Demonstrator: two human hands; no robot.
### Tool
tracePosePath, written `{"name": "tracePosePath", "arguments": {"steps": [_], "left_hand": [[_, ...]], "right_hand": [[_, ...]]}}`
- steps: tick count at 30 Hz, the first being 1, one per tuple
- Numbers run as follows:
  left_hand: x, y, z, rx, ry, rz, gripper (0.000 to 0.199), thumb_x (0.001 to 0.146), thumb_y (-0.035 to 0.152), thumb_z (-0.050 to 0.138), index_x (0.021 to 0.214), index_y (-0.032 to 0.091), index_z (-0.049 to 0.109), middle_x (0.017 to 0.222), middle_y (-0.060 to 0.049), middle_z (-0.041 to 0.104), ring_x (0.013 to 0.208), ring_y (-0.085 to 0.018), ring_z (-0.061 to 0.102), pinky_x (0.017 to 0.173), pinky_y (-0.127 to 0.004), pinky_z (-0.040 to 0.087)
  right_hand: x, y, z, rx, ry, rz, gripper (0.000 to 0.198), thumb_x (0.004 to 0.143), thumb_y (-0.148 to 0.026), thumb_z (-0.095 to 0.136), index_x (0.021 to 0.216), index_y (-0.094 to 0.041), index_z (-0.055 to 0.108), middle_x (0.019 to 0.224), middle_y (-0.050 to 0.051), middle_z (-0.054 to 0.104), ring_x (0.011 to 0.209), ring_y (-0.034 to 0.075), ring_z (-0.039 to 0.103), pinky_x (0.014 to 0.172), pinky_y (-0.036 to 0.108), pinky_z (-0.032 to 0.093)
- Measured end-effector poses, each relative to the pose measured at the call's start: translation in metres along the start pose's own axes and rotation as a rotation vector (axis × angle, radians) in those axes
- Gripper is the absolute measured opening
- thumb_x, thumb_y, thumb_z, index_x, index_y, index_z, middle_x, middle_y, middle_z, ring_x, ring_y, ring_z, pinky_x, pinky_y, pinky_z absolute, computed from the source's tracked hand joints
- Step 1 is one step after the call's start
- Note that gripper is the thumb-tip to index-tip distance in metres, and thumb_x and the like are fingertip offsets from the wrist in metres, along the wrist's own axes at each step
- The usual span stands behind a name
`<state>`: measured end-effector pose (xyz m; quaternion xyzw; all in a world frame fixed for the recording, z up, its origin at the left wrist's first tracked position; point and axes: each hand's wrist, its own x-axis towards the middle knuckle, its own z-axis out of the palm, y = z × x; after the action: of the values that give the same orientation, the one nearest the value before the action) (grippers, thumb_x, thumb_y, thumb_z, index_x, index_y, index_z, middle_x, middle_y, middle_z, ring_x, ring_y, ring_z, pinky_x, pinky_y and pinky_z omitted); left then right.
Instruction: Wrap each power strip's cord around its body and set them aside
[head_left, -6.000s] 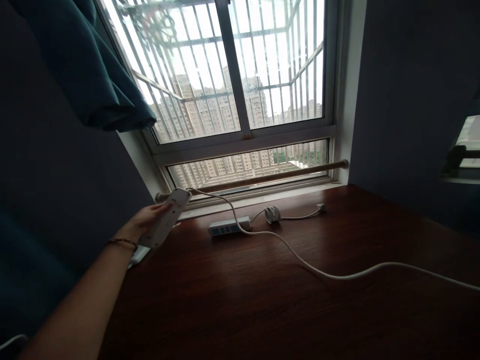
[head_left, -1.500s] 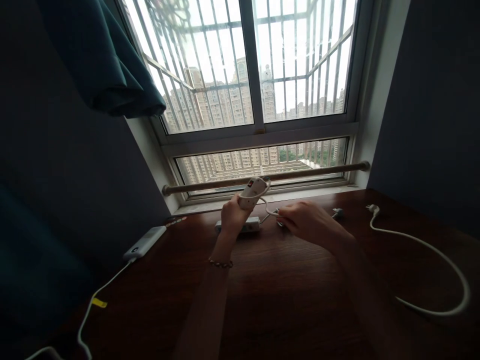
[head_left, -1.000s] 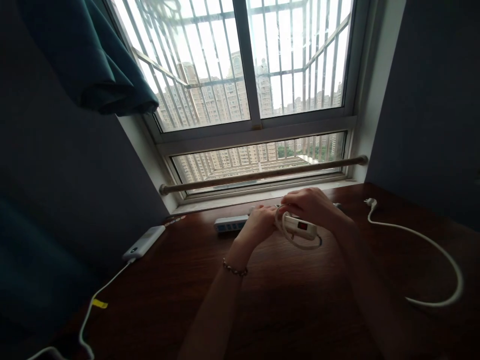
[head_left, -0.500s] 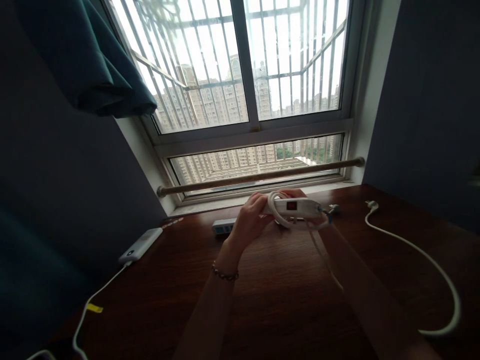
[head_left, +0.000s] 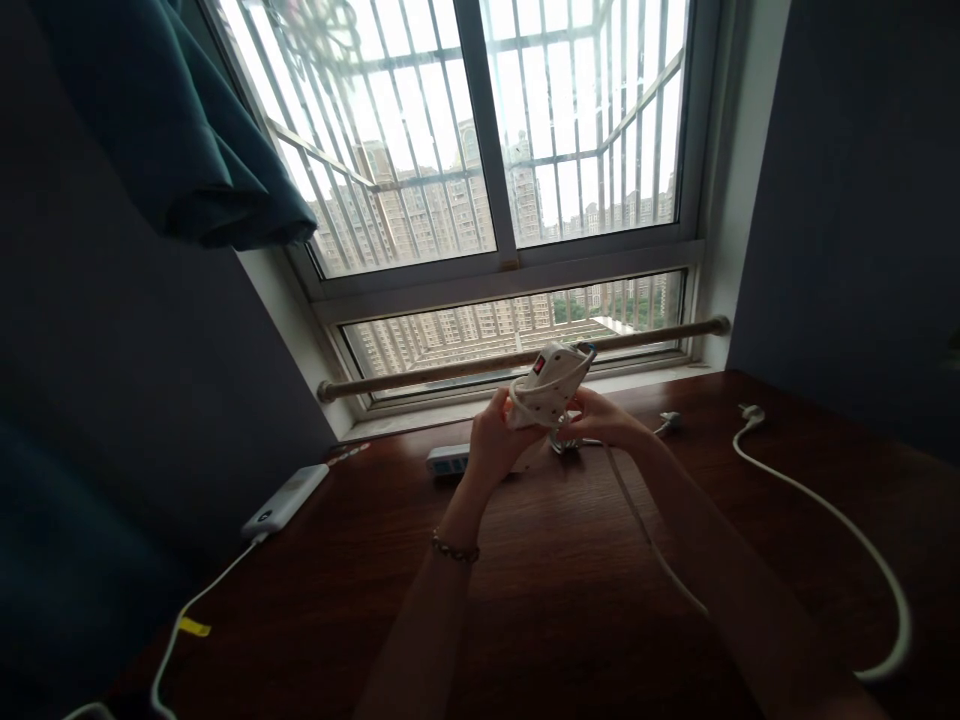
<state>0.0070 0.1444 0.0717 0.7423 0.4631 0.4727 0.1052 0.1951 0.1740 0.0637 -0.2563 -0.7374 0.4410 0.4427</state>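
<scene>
A person stands at a dark wooden tabletop (head_left: 525, 600) under a barred window (head_left: 487, 150), both bare forearms stretched forward. The left hand (head_left: 491, 445) is closed around the lower end of a white power strip (head_left: 546, 385), holding it tilted up above the tabletop, its red switch facing the camera. A white cord (head_left: 825, 520) is looped around the strip's body. The right hand (head_left: 600, 425) is just beside the strip on its right, fingers curled and pinching the cord near the strip's lower edge. From there the cord drops along the right forearm, then sweeps in a wide curve over the right part of the tabletop and ends in a plug (head_left: 750, 411) lying near the far right edge. A beaded bracelet (head_left: 454, 549) circles the left wrist.

Behind the hands, a second power strip (head_left: 448, 460) lies flat near the window sill. A small bundled cable with a plug (head_left: 667, 422) rests just right of the hands. At far left, a white power bank (head_left: 284, 500) lies on the tabletop with a thin cable (head_left: 187, 610), tagged yellow, trailing toward the near left corner. A wooden rod (head_left: 517, 358) runs along the base of the window, and a dark teal curtain (head_left: 187, 130) hangs at upper left.
</scene>
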Motion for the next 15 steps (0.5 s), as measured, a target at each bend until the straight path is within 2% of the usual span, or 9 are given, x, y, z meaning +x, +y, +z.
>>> {"name": "tracePosePath", "arguments": {"steps": [3, 6, 10, 12, 15], "left_hand": [[0.000, 0.002, 0.007, -0.131, 0.001, -0.039, 0.051, 0.061, 0.045, 0.074, 0.101, 0.021, 0.055, 0.078, 0.001, 0.067, 0.068, -0.017, 0.060, 0.060, -0.024, 0.043], [0.001, 0.000, 0.007, -0.235, -0.028, -0.045, 0.048, 0.063, 0.042, 0.074, 0.101, 0.020, 0.055, 0.076, 0.002, 0.066, 0.068, -0.016, 0.060, 0.059, -0.022, 0.043], [0.002, 0.000, -0.002, -0.124, -0.104, 0.053, 0.049, 0.066, 0.040, 0.073, 0.109, 0.022, 0.056, 0.086, 0.001, 0.067, 0.077, -0.017, 0.060, 0.067, -0.025, 0.045], [0.003, 0.002, -0.009, -0.023, -0.146, 0.137, 0.047, 0.069, 0.039, 0.072, 0.110, 0.023, 0.057, 0.095, -0.001, 0.066, 0.084, -0.019, 0.059, 0.072, -0.027, 0.044], [0.003, 0.004, -0.020, 0.105, -0.193, 0.249, 0.040, 0.074, 0.039, 0.068, 0.109, 0.022, 0.058, 0.102, -0.004, 0.062, 0.090, -0.021, 0.057, 0.077, -0.029, 0.043]], "right_hand": [[0.001, -0.001, 0.002, 0.058, 0.028, -0.021, 0.060, 0.050, -0.024, 0.080, 0.104, -0.015, 0.055, 0.103, 0.005, 0.062, 0.089, 0.018, 0.059, 0.069, 0.025, 0.050], [0.001, 0.002, 0.002, 0.090, 0.048, -0.018, 0.049, 0.056, -0.032, 0.076, 0.098, -0.015, 0.056, 0.095, 0.005, 0.063, 0.081, 0.016, 0.060, 0.064, 0.025, 0.051], [-0.003, 0.007, -0.001, 0.053, -0.023, 0.033, 0.034, 0.064, -0.040, 0.068, 0.080, -0.011, 0.060, 0.068, 0.003, 0.061, 0.059, 0.014, 0.058, 0.049, 0.024, 0.047], [-0.005, 0.007, -0.002, 0.010, -0.056, 0.042, 0.032, 0.062, -0.038, 0.069, 0.079, -0.012, 0.060, 0.064, 0.001, 0.060, 0.060, 0.014, 0.057, 0.054, 0.026, 0.048], [-0.008, 0.003, -0.001, -0.071, -0.084, 0.022, 0.038, 0.055, -0.031, 0.074, 0.088, -0.016, 0.063, 0.082, 0.002, 0.065, 0.082, 0.018, 0.059, 0.077, 0.031, 0.049]]}}
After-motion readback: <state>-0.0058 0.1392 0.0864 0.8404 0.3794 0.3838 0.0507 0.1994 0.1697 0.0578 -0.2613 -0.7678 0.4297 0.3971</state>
